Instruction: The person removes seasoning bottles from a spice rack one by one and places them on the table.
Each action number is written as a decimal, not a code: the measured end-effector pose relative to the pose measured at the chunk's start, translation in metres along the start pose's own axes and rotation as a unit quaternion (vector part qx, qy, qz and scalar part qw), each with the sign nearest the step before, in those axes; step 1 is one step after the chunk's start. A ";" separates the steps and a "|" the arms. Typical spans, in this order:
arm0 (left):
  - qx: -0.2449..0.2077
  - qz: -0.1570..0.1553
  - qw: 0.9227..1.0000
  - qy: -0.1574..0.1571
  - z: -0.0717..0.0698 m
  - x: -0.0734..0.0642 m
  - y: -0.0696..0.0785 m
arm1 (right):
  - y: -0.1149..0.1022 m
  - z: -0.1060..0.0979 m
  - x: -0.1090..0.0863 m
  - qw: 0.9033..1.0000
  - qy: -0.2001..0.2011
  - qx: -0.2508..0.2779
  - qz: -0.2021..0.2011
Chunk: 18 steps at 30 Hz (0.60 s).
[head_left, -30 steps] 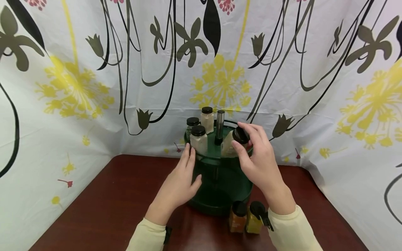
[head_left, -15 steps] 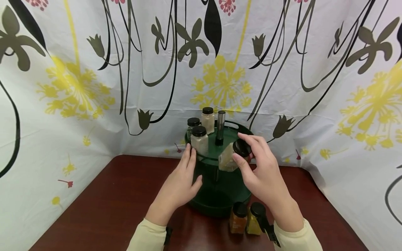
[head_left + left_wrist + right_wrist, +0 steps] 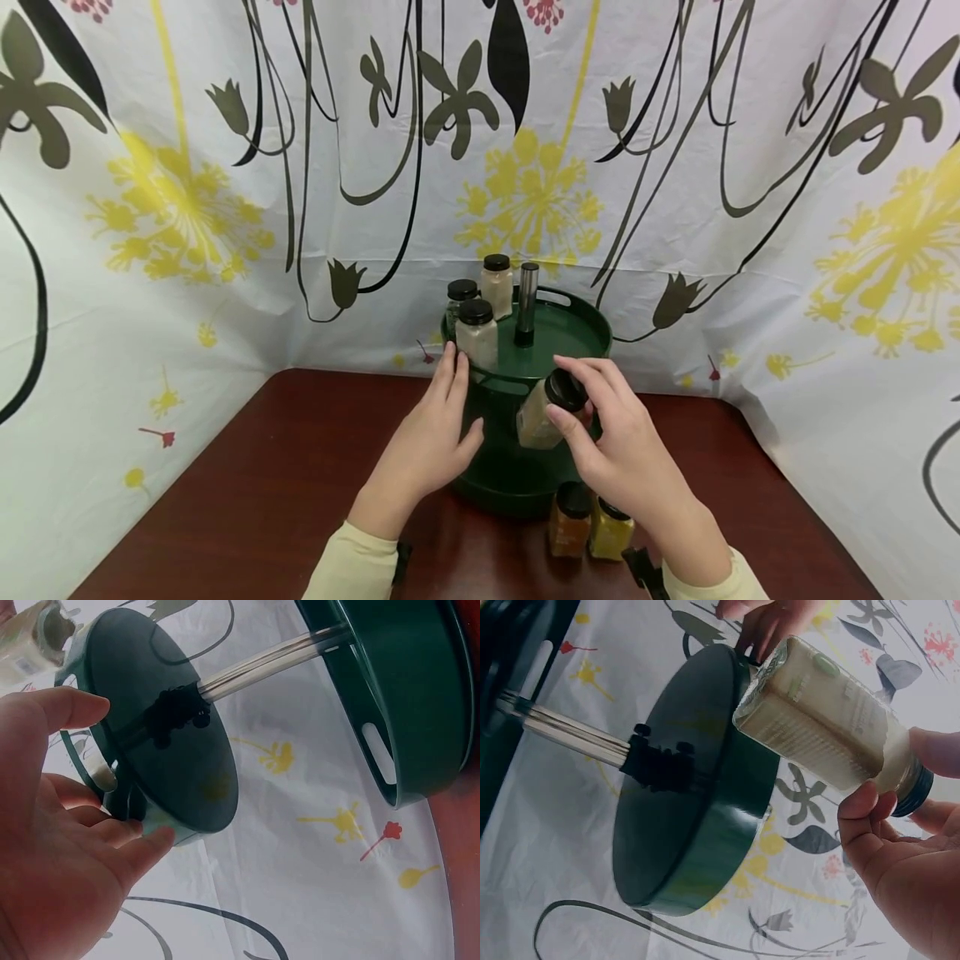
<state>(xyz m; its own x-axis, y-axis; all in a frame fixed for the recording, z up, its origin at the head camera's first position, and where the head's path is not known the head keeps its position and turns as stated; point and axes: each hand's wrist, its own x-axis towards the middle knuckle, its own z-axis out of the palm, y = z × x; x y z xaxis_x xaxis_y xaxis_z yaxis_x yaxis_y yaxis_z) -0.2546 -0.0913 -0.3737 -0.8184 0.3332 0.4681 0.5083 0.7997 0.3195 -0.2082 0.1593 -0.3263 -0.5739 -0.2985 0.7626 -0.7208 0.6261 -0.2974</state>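
Note:
My right hand (image 3: 626, 442) grips a spice jar (image 3: 542, 421) by its black lid, thumb on one side and fingers on the other. The jar, full of beige powder, tilts in front of the green two-tier turntable rack (image 3: 517, 492). In the right wrist view the jar (image 3: 817, 712) has a printed label and a clear base. My left hand (image 3: 427, 437) touches the left side of the upper tier with its fingers extended. Seen from the left wrist, those fingers (image 3: 75, 709) rest along the tier's slotted rim (image 3: 154, 825). Three black-lidded jars, one of them pale (image 3: 476, 337), stand on the upper tier's left.
An orange spice jar (image 3: 570, 525) and a yellow one (image 3: 611, 533) stand side by side on the dark red table (image 3: 247, 483), before the rack. A metal post (image 3: 527, 304) rises from the upper tier. Behind hangs a white flower-print curtain (image 3: 337, 125).
The right hand has lifted the beige jar off the upper tier and brought it down and toward me, past the front rim. The left hand has stayed in place.

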 end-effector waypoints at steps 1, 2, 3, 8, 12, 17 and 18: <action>0.000 0.001 1.000 0.000 0.000 0.000 0.000 | 0.001 0.001 -0.002 1.000 -0.002 0.000 0.002; 0.000 0.001 1.000 0.000 0.000 0.000 0.000 | 0.002 0.002 -0.003 1.000 -0.005 0.000 0.003; 0.001 0.003 1.000 0.003 0.000 0.000 0.000 | 0.003 0.003 -0.004 1.000 -0.010 0.001 0.004; 0.010 0.009 1.000 0.013 0.000 -0.001 0.000 | 0.007 0.005 -0.006 0.998 -0.057 -0.001 0.009; 0.017 0.011 1.000 0.013 -0.001 0.000 0.000 | 0.007 0.007 -0.007 0.993 -0.117 -0.005 0.018; 0.015 0.004 1.000 0.002 -0.001 0.000 0.000 | 0.010 0.011 -0.007 0.973 -0.226 0.010 0.042; 0.015 0.002 1.000 -0.001 -0.001 0.000 0.000 | 0.011 0.012 -0.007 0.968 -0.246 0.015 0.045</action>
<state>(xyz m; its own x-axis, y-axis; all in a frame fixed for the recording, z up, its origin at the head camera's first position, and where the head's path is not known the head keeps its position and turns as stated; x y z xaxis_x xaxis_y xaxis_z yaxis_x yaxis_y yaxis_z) -0.2542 -0.0918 -0.3730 -0.8170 0.3382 0.4670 0.5034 0.8133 0.2918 -0.2165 0.1600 -0.3418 -0.7454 -0.5557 0.3682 -0.6659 0.6468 -0.3718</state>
